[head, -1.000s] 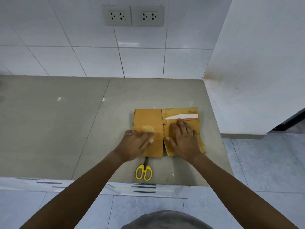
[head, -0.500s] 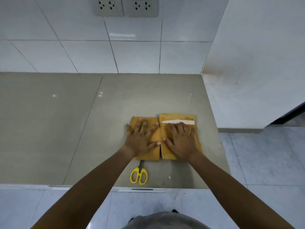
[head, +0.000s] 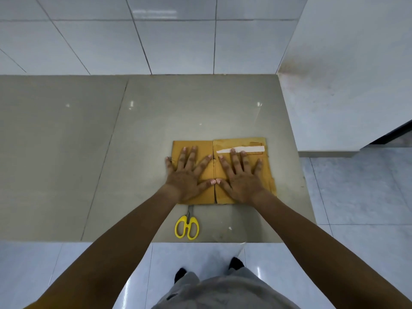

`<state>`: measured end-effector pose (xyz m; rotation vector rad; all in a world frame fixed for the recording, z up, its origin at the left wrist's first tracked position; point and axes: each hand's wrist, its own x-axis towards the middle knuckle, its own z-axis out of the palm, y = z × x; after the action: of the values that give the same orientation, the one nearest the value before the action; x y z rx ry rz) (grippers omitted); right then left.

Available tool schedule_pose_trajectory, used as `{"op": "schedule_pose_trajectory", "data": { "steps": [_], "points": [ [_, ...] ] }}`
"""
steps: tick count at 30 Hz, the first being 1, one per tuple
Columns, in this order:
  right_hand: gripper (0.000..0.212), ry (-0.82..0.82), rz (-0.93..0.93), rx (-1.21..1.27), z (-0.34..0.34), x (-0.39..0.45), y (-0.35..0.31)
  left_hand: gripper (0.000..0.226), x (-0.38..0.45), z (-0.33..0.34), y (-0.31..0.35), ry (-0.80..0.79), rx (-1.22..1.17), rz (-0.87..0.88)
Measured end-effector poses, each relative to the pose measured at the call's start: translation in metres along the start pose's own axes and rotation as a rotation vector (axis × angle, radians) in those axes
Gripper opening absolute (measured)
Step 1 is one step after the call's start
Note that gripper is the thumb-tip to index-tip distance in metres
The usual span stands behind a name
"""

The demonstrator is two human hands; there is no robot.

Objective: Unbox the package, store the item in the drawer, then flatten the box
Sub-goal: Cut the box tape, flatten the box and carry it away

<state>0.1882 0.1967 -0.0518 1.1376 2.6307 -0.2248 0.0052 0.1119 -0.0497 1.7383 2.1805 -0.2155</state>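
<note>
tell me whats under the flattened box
The scissors' blades run under the cardboard box's near edge; only the yellow handles show. Anything else beneath is hidden by the box and both hands.

Flattened box (head: 243, 143) on counter (head: 156, 130), left hand (head: 187, 175), right hand (head: 242, 177) spread flat on it

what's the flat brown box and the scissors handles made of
Flat brown box: looks like matte cardboard, with creased panels and a torn white tape strip. Yellow-handled scissors: the loops look like smooth glossy plastic; the blades, mostly hidden under the box, are probably metal.
</note>
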Motion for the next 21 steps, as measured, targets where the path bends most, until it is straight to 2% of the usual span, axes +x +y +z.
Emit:
{"op": "schedule_pose_trajectory", "data": {
  "steps": [5,8,9,11,13,14,15,17,19,21],
  "points": [
    [0.076,-0.082,-0.015,-0.008,-0.008,0.008,0.002,0.086,0.006,-0.001,-0.004,-0.084,-0.007,-0.012],
    [0.075,-0.122,0.001,0.183,-0.019,0.014,0.006,0.084,0.01,-0.007,-0.005,-0.132,-0.115,-0.039],
    [0.074,-0.09,0.025,0.303,-0.023,0.014,0.009,0.078,0.013,-0.014,-0.007,-0.14,-0.199,-0.055],
    [0.068,0.089,0.133,0.53,-0.03,0.013,0.02,0.061,0.018,-0.03,-0.016,-0.067,-0.443,-0.097],
    [0.06,0.28,0.344,0.587,-0.034,0.011,0.032,0.056,0.02,-0.041,-0.027,0.123,-0.593,-0.203],
    [0.057,0.312,0.454,0.56,-0.035,0.009,0.038,0.059,0.018,-0.043,-0.03,0.189,-0.574,-0.31],
    [0.056,0.304,0.535,0.53,-0.035,0.007,0.042,0.064,0.015,-0.044,-0.032,0.2,-0.521,-0.437],
    [0.057,0.231,0.585,0.471,-0.034,0.003,0.046,0.078,0.01,-0.043,-0.028,0.098,-0.46,-0.62],
    [0.059,0.186,0.554,0.443,-0.032,0.002,0.046,0.09,0.008,-0.041,-0.021,0.043,-0.535,-0.685],
    [0.061,0.178,0.542,0.49,-0.032,0.003,0.045,0.095,0.009,-0.042,-0.016,0.057,-0.609,-0.695]
  ]
}}
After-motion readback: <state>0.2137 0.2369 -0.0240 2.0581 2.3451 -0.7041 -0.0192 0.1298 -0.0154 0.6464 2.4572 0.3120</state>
